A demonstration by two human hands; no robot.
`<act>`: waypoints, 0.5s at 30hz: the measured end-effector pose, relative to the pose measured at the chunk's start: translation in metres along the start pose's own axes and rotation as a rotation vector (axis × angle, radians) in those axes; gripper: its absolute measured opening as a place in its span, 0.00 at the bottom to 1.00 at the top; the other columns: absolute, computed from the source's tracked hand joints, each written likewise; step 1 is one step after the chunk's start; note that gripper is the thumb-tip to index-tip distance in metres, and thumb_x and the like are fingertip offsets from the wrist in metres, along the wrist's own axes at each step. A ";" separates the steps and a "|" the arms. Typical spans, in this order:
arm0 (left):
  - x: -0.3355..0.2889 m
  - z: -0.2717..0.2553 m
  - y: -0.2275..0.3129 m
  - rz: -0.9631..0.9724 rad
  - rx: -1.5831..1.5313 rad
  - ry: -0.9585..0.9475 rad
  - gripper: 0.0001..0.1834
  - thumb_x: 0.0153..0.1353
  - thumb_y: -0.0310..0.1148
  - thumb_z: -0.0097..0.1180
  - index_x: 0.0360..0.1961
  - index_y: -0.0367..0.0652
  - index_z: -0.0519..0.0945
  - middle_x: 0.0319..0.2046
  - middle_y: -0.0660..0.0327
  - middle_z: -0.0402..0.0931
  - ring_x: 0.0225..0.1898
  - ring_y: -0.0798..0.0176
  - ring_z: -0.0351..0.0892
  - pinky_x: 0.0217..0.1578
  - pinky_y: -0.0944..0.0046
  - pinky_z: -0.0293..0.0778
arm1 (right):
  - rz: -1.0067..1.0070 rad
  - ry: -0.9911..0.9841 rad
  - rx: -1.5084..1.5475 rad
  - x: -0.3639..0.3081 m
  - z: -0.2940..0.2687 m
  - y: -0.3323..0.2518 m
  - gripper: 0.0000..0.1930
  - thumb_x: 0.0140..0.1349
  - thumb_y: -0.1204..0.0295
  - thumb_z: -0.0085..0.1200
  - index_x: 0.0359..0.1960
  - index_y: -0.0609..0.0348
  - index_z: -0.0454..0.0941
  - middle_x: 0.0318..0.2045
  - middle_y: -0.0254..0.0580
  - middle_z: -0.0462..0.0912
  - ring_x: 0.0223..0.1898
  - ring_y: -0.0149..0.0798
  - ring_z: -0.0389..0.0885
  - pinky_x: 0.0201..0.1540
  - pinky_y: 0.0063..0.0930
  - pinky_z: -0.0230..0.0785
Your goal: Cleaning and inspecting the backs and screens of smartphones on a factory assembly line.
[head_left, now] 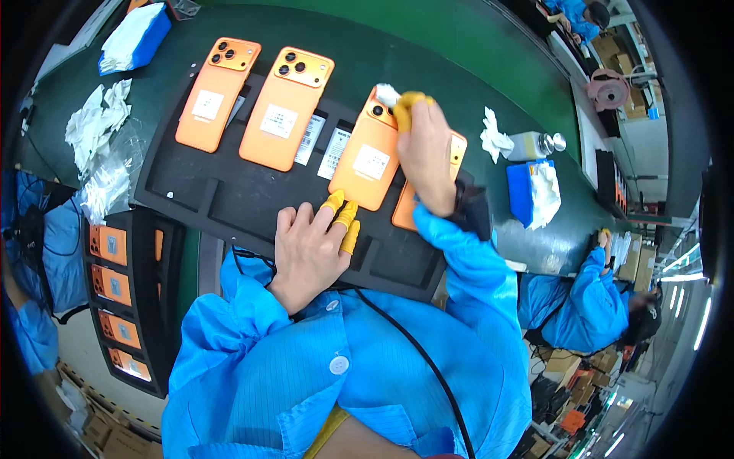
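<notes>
I see an orange phone (368, 157) lying back-up on a black foam tray (229, 200), third from the left in the row, with a white label at its middle and a dark camera lens at its top corner. My right hand (423, 148) is curled over that top corner, yellow-capped fingertips pinching a small white wipe (387, 94) against the camera area. My left hand (310, 249) lies mostly open on the tray, its yellow-capped fingertips touching the phone's lower edge, gripping nothing. The tray also carries two more orange phones (216, 95) to the left and a fourth (407, 200) partly hidden under my right wrist. A blue box (522, 193) of white wipes stands right of the tray.
</notes>
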State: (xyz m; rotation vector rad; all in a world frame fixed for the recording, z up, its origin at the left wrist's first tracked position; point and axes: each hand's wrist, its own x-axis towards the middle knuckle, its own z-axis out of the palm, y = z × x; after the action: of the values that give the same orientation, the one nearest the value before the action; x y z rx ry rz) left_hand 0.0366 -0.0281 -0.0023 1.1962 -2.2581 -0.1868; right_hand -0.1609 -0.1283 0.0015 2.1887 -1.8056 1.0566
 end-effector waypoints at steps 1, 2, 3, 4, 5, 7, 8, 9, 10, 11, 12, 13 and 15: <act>0.001 0.000 0.002 -0.009 -0.014 -0.045 0.10 0.48 0.34 0.64 0.31 0.40 0.83 0.35 0.60 0.76 0.30 0.61 0.68 0.35 0.59 0.58 | 0.031 -0.030 -0.060 -0.011 -0.003 -0.004 0.09 0.52 0.83 0.53 0.36 0.63 0.73 0.31 0.52 0.75 0.34 0.56 0.75 0.35 0.43 0.69; 0.002 0.000 0.003 -0.019 -0.009 -0.036 0.10 0.48 0.34 0.64 0.31 0.40 0.83 0.35 0.60 0.76 0.30 0.61 0.68 0.35 0.59 0.58 | -0.011 -0.090 -0.085 -0.016 -0.008 -0.011 0.08 0.53 0.81 0.55 0.35 0.63 0.73 0.30 0.52 0.76 0.34 0.55 0.76 0.35 0.43 0.69; 0.003 0.002 0.003 -0.011 -0.010 -0.040 0.10 0.48 0.34 0.64 0.31 0.41 0.83 0.35 0.60 0.76 0.30 0.61 0.68 0.35 0.59 0.58 | -0.014 -0.087 -0.085 -0.013 -0.007 -0.007 0.08 0.53 0.81 0.55 0.35 0.63 0.73 0.30 0.52 0.76 0.34 0.55 0.76 0.35 0.43 0.69; 0.001 0.001 0.002 -0.002 -0.011 -0.051 0.10 0.48 0.34 0.64 0.31 0.41 0.83 0.35 0.60 0.75 0.30 0.61 0.68 0.35 0.59 0.58 | -0.020 -0.045 -0.038 -0.008 -0.003 -0.004 0.07 0.53 0.81 0.55 0.35 0.64 0.73 0.30 0.52 0.76 0.34 0.55 0.76 0.35 0.43 0.69; -0.001 0.000 0.001 0.008 -0.012 -0.062 0.10 0.48 0.34 0.64 0.31 0.41 0.83 0.35 0.60 0.75 0.30 0.61 0.68 0.34 0.59 0.58 | -0.025 -0.001 0.008 -0.002 0.001 0.001 0.07 0.53 0.82 0.55 0.34 0.64 0.73 0.30 0.52 0.76 0.34 0.55 0.76 0.35 0.43 0.69; -0.003 -0.002 0.000 -0.002 0.003 -0.065 0.10 0.48 0.34 0.64 0.32 0.41 0.83 0.35 0.60 0.75 0.30 0.61 0.68 0.34 0.59 0.58 | 0.004 0.076 0.017 0.016 0.000 0.013 0.06 0.54 0.82 0.54 0.34 0.64 0.74 0.30 0.54 0.76 0.33 0.57 0.76 0.34 0.42 0.69; -0.005 -0.003 0.000 -0.013 0.015 -0.064 0.11 0.48 0.34 0.64 0.32 0.41 0.83 0.35 0.60 0.75 0.30 0.61 0.68 0.34 0.59 0.58 | -0.010 0.076 0.034 0.013 -0.001 0.010 0.06 0.54 0.81 0.55 0.34 0.64 0.74 0.30 0.54 0.76 0.33 0.57 0.76 0.34 0.42 0.69; -0.002 -0.002 -0.001 -0.010 0.014 -0.057 0.11 0.48 0.34 0.64 0.32 0.41 0.83 0.35 0.60 0.75 0.30 0.61 0.68 0.34 0.59 0.58 | -0.031 0.079 0.046 0.012 -0.004 0.008 0.06 0.55 0.80 0.55 0.34 0.65 0.74 0.30 0.54 0.76 0.33 0.56 0.76 0.34 0.42 0.69; -0.002 -0.001 0.000 -0.009 0.004 -0.044 0.11 0.48 0.34 0.64 0.32 0.41 0.83 0.35 0.61 0.75 0.30 0.61 0.68 0.34 0.59 0.58 | -0.016 0.039 0.013 0.002 -0.005 0.003 0.06 0.55 0.80 0.55 0.34 0.65 0.74 0.31 0.53 0.76 0.33 0.56 0.76 0.34 0.41 0.69; 0.000 0.001 0.001 -0.009 -0.005 -0.030 0.11 0.48 0.34 0.64 0.32 0.41 0.84 0.35 0.61 0.75 0.30 0.61 0.68 0.34 0.59 0.58 | 0.000 -0.002 -0.021 -0.011 -0.003 -0.001 0.06 0.55 0.79 0.55 0.34 0.65 0.73 0.31 0.53 0.76 0.33 0.56 0.76 0.35 0.41 0.69; 0.000 0.000 0.001 -0.008 -0.007 -0.028 0.11 0.48 0.34 0.64 0.32 0.41 0.84 0.35 0.61 0.75 0.30 0.61 0.68 0.34 0.59 0.58 | -0.034 -0.052 -0.026 -0.023 -0.003 -0.002 0.07 0.55 0.78 0.56 0.35 0.65 0.73 0.31 0.53 0.75 0.33 0.56 0.76 0.34 0.41 0.69; 0.002 0.000 0.001 0.002 -0.006 -0.043 0.10 0.48 0.34 0.64 0.32 0.41 0.84 0.35 0.61 0.75 0.30 0.61 0.68 0.34 0.59 0.58 | -0.035 -0.051 -0.028 -0.020 -0.003 0.002 0.07 0.55 0.78 0.56 0.35 0.65 0.73 0.31 0.53 0.75 0.33 0.56 0.76 0.34 0.41 0.69; 0.002 0.000 0.001 0.017 -0.004 -0.068 0.10 0.48 0.34 0.64 0.31 0.41 0.84 0.35 0.61 0.75 0.30 0.61 0.68 0.34 0.59 0.58 | -0.045 -0.038 0.068 -0.008 -0.003 0.007 0.07 0.54 0.79 0.56 0.35 0.65 0.73 0.31 0.53 0.76 0.33 0.56 0.76 0.33 0.41 0.70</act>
State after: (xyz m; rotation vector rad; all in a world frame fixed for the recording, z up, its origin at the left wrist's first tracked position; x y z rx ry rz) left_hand 0.0355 -0.0287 -0.0010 1.1850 -2.3247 -0.2294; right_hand -0.1689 -0.1224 -0.0029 2.2920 -1.7516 1.0903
